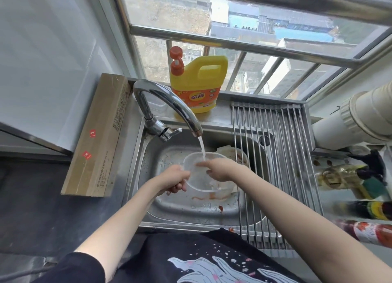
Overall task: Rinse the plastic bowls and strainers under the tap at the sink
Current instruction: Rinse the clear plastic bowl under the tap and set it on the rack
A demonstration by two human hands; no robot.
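Bowl: a clear plastic bowl (201, 172) was held over the sink (169, 214), tilted, right under the water stream (202, 148) from the tap (169, 104).
Left hand: the left hand (176, 179) was clamped on the left rim of the bowl, fingers curled around the edge.
Right hand: the right hand (216, 169) reached into the bowl with fingers mostly straight, touching the inner wall; it seemed to rub, not to grip.
Weight: probably very light, a thin plastic; the water falling in would add some weight and pull.
Stiffness: I judge the wall could bend a little when pressed, so the rim is the better place to hold.
Slip: wet and smooth, maybe greasy; a pinch over the rim with the thumb on one side should be safer than a flat palm.
Fragility: not fragile; a drop into the sink would likely do no harm.
Others: more pieces (232, 153) with red stains lay behind the bowl in the sink; what they were, I could not tell.
Detergent: a yellow bottle (197, 85) stood on the ledge behind the tap.
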